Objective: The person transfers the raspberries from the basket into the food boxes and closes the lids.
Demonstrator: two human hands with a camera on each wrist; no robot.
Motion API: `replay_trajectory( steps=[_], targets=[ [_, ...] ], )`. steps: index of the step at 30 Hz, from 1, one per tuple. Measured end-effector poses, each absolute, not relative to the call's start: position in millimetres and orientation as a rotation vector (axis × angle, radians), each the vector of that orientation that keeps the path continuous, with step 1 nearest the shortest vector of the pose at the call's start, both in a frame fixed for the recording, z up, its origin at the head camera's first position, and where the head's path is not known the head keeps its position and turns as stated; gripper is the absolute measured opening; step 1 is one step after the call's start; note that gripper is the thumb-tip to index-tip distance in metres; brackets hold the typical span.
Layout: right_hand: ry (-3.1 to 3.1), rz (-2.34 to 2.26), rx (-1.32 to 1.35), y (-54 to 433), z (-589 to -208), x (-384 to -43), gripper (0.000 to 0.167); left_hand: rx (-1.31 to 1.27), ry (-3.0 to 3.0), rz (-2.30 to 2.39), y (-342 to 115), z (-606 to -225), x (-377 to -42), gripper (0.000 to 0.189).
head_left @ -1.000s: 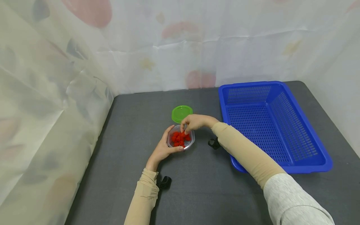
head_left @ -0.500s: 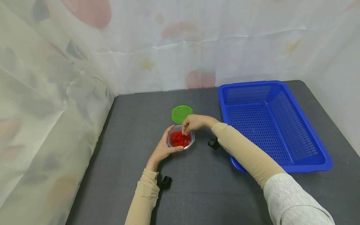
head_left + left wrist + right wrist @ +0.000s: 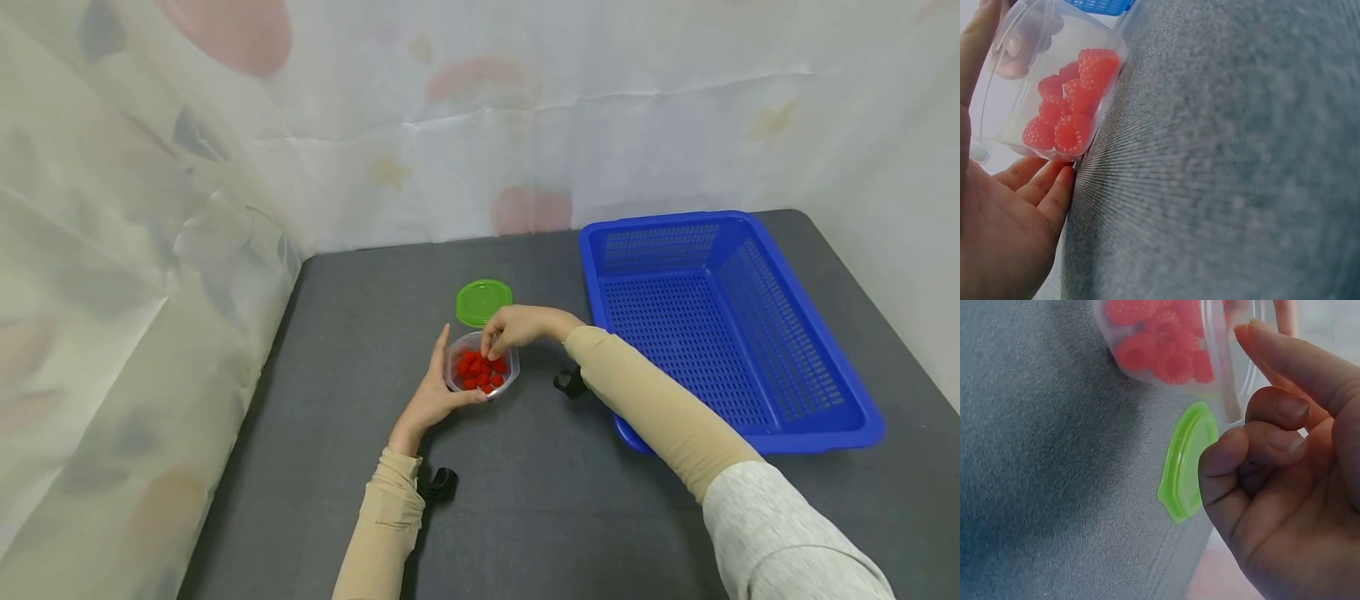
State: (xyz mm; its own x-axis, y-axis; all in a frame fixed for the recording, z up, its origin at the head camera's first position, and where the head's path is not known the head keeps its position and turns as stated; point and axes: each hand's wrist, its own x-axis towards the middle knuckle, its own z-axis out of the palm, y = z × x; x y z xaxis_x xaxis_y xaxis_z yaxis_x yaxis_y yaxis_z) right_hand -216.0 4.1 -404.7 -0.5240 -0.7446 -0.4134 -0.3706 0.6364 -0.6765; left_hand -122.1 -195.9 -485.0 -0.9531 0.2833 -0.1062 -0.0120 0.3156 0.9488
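Observation:
A clear plastic container [image 3: 512, 377] with red raspberries [image 3: 480, 367] stands on the grey table, more of the raspberries [image 3: 1071, 94] showing through its wall in the left wrist view. My left hand [image 3: 431, 398] holds it from the left, thumb along the near rim and fingers at the far left side. In the left wrist view several fingertips [image 3: 1060, 178] touch its base. My right hand [image 3: 519, 327] reaches over the far rim, fingers bent down above the raspberries. Thumb and index tips of the right hand [image 3: 1297, 437] come together with nothing visible between them; its other fingers are curled.
A green lid [image 3: 484, 302] lies on the table just behind the container. To the right stands a large blue plastic basket [image 3: 806, 329], partly behind the right forearm. Patterned sheeting [image 3: 420, 167] hangs behind the grey table [image 3: 360, 325] and along its left side.
My left index finger has straightened and lifted from the container's rim. The raspberries sit more spread out inside. The right fingers shifted only slightly above them.

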Motion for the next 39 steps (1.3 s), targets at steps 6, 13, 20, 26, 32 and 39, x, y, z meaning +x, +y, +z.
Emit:
replay_trajectory(
  steps=[6, 13, 20, 26, 32, 39],
  targets=[
    [2.162, -0.813, -0.806, 11, -398, -216, 0.024, 0.236, 2.326, 1.681, -193, -463, -115, 0.12],
    [2.316, -1.049, -0.499, 21, -389, -224, 0.029, 0.253, 2.3, 1.717, -198, -469, -122, 0.117],
    [2.325, -1.324, -0.178, 26, -380, -233, 0.029, 0.234, 2.376, 1.703, -202, -440, -136, 0.084],
    [2.207, -1.504, 0.044, 24, -382, -239, 0.032, 0.194, 2.563, 1.726, -209, -432, -173, 0.049],
    [2.081, -1.632, 0.25, 14, -399, -249, 0.036, 0.034, 2.617, 1.678, -215, -445, -207, 0.038],
    [1.977, -1.703, 0.359, 10, -422, -255, 0.044, -0.131, 2.453, 1.675, -210, -455, -226, 0.043]
  ],
)
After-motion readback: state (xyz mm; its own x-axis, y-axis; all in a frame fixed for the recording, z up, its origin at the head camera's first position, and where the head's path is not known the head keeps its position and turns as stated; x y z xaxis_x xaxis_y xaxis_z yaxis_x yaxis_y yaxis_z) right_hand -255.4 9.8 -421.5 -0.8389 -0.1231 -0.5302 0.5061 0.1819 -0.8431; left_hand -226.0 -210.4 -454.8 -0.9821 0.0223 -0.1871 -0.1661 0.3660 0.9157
